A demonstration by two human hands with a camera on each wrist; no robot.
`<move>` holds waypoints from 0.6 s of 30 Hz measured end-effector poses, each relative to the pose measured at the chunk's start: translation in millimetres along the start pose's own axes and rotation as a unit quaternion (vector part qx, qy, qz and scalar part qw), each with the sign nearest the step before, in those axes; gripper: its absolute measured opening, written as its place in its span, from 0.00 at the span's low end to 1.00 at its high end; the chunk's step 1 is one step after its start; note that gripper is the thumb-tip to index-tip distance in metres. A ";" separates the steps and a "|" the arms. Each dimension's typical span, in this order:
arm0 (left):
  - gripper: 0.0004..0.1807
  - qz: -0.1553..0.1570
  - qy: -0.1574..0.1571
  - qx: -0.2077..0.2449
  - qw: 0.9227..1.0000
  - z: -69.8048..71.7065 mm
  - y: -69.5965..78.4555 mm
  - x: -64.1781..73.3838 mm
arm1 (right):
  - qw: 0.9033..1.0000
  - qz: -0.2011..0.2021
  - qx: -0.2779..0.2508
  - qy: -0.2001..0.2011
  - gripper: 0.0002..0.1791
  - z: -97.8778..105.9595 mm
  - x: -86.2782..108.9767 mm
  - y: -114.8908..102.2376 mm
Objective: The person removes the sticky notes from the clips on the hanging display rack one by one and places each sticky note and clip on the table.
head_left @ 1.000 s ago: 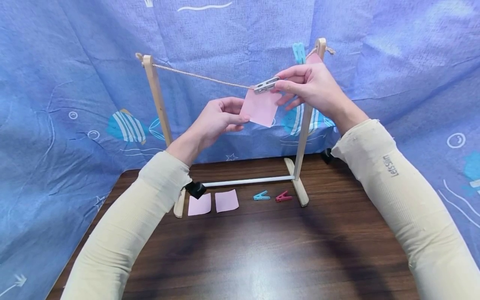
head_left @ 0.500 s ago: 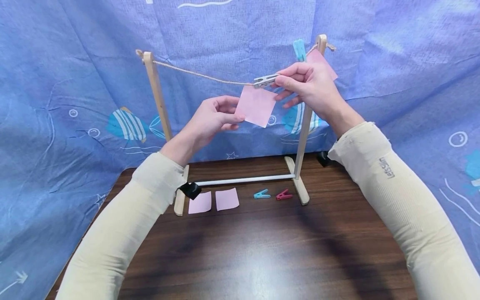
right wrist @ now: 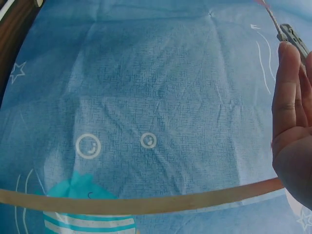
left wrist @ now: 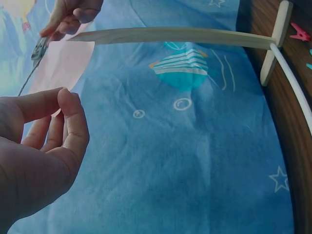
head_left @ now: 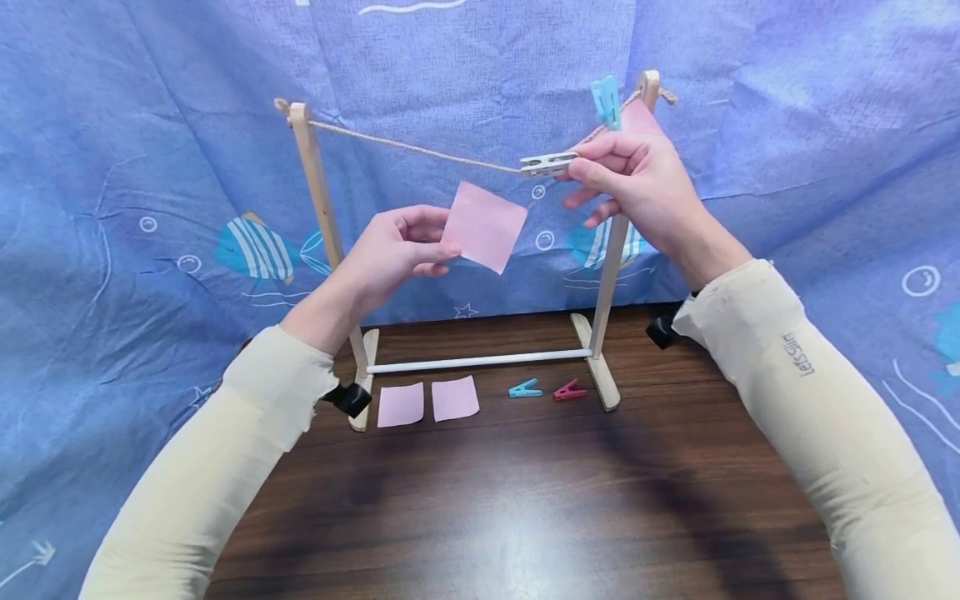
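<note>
My left hand [head_left: 386,258] pinches a square pink paper note [head_left: 486,227] by its lower-left edge, tilted and apart from the rope [head_left: 412,148]. Between the thumb and fingertips of my right hand [head_left: 648,183] is a grey clothespin [head_left: 546,164], its front end at the rope's sagging middle. Behind that hand, a light blue clothespin [head_left: 606,102] sits on the rope near the right post, beside another pink note [head_left: 637,118] that the hand partly covers. In the right wrist view the grey clothespin [right wrist: 292,38] shows past the fingertips.
The wooden stand has a left post [head_left: 321,192], a right post [head_left: 611,267] and a white bottom bar [head_left: 480,362]. On the dark table [head_left: 465,492] lie two pink notes [head_left: 454,398], a blue clothespin [head_left: 525,389] and a red clothespin [head_left: 570,390]. A blue fabric backdrop [head_left: 465,67] hangs behind.
The note in my left hand has come away from the grey clothespin and moved left and slightly down. My right hand, still pinching the clothespin, has shifted slightly right.
</note>
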State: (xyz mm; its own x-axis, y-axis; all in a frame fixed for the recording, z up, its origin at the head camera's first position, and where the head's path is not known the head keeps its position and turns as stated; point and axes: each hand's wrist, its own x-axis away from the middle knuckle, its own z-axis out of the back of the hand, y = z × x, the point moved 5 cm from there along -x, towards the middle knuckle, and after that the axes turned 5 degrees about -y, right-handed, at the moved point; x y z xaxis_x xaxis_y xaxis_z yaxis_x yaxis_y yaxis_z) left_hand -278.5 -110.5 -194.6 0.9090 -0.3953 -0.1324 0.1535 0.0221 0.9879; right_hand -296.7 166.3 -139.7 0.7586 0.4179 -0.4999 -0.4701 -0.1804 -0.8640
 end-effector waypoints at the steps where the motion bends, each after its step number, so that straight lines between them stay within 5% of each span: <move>1: 0.21 0.002 -0.001 -0.003 1.000 1.5 -1.1 2.8 | 1.000 0.000 0.002 0.003 0.07 0.4 2.5 -0.4; 9: 0.20 0.007 -0.001 -0.039 0.999 14.0 -10.3 19.2 | 1.000 0.019 -0.017 0.013 0.07 1.6 13.1 -4.6; 18: 0.24 0.022 -0.021 -0.075 0.997 26.0 -32.0 43.5 | 0.999 -0.005 0.021 -0.045 0.11 -3.9 41.6 13.5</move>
State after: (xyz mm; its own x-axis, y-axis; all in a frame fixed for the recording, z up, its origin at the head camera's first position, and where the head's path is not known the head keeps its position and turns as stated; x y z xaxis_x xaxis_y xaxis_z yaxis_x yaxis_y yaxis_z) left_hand -254.0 -152.3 -229.9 0.8998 -0.4283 -0.0836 0.1737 0.1758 0.9690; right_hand -269.7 177.8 -172.3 0.7210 0.4977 -0.4820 -0.4827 -0.1381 -0.8648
